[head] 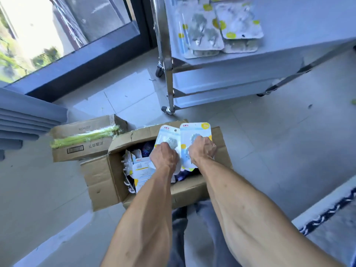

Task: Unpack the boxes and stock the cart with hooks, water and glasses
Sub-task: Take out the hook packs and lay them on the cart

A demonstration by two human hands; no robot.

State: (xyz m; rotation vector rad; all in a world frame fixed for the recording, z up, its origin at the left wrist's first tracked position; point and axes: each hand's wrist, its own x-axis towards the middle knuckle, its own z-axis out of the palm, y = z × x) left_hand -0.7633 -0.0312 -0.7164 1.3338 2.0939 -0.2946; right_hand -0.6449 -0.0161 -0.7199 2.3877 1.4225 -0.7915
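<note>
Packs of hooks are gripped, one (167, 136) by the left hand (163, 157), one (195, 132) by the right hand (202, 149), fingers curled tight, above the open box (107, 176), probably for the cart (289, 47) beyond, where packs (204, 29) are already stacked.

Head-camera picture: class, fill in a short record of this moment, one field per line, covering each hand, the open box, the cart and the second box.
left hand: left hand grips a hook pack above the open box
right hand: right hand grips a second hook pack
open box: cardboard box on the floor, more packs inside
cart: metal cart, top shelf already holds hook packs
second box: closed carton beside the open one, green-striped tape
</note>
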